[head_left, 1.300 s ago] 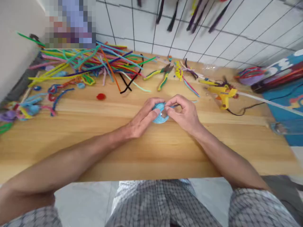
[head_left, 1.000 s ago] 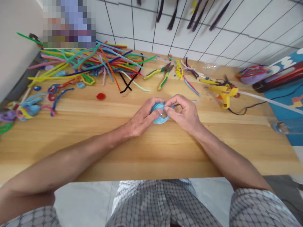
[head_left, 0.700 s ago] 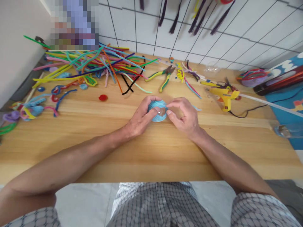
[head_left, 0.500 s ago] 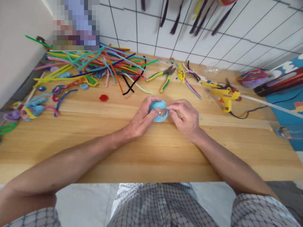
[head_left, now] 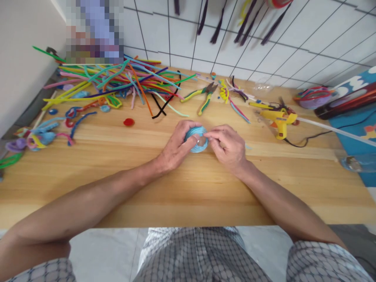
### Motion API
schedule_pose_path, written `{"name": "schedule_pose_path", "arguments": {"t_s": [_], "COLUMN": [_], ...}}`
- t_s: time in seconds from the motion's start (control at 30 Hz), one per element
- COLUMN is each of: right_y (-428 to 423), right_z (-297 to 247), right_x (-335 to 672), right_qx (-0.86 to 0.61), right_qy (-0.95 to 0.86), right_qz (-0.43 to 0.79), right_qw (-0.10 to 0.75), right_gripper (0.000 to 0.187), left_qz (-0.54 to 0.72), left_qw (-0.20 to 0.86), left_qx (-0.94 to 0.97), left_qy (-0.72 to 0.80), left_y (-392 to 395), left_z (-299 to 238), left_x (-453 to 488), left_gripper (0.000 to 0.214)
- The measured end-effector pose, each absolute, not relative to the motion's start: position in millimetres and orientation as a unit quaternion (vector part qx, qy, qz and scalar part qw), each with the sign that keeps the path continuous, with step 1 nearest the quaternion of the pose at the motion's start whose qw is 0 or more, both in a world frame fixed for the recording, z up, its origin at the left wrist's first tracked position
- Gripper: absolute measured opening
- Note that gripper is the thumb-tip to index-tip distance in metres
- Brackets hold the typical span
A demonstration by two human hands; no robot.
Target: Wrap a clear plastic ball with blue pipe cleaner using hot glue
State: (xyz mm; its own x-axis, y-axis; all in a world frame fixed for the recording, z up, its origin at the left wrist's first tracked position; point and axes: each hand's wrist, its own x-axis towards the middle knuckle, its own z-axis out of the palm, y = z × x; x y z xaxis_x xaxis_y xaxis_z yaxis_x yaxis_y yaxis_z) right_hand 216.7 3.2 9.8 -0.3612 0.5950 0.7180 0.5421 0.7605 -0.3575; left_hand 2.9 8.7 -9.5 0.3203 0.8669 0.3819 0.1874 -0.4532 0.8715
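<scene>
Near the middle of the wooden table (head_left: pixel 141 199), my left hand (head_left: pixel 178 147) is wrapped round a light-blue coiled ring (head_left: pixel 202 147) that looks wound from pipe cleaner. Its thumb presses on the ring's inner side, and something clear and shiny shows in the centre. My right hand (head_left: pixel 228 147) is closed at the ring's right rim, thumb and forefinger bent close together. What those fingertips pinch, if anything, is too small to make out. A short pale-blue strand (head_left: pixel 248 147) shows just right of this hand.
A heap of coloured pipe cleaners (head_left: pixel 117 82) covers the back left. Pliers (head_left: pixel 202 96) lie behind my hands, a red disc (head_left: pixel 128 122) to the left. On the right are a yellow glue gun (head_left: pixel 279 121) with its cord and a long clear stick (head_left: pixel 331 130).
My right hand has shifted slightly left, its fingertips now closer against the ring's rim. The left hand keeps its hold on the ring.
</scene>
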Motion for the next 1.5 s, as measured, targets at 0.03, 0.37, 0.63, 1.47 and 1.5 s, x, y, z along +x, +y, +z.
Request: {"name": "schedule_pose_path", "arguments": {"t_s": [0.03,0.37,0.63,1.47,1.5], "right_y": [2.8,-4.2,-9.8,-5.7,-6.1], "right_z": [10.1,19.9,24.9,16.4,16.0], "right_x": [216.6,212.4,209.4,209.8,209.2], "right_qx": [-0.346,-0.371,-0.401,-0.391,-0.389], "right_qy": [-0.825,-0.824,-0.811,-0.807,-0.807], "right_qz": [0.031,0.071,0.113,0.072,0.071], "right_qw": [0.446,0.422,0.411,0.437,0.438], "right_gripper": [0.028,0.021,0.016,0.015,0.015], "left_qz": [0.454,0.464,0.477,0.479,0.481], "left_qw": [0.372,0.397,0.387,0.419,0.417], "left_qx": [0.724,0.693,0.687,0.647,0.649], "left_qy": [0.363,0.383,0.388,0.419,0.417], "left_y": [8.3,5.4,5.8,4.0,3.8], "left_z": [-8.3,-3.1,-1.7,-3.9,-3.9], "left_x": [2.9,5.2,6.6,6.8,6.8], "left_gripper": [0.029,0.024,0.022,0.029,0.029]}}
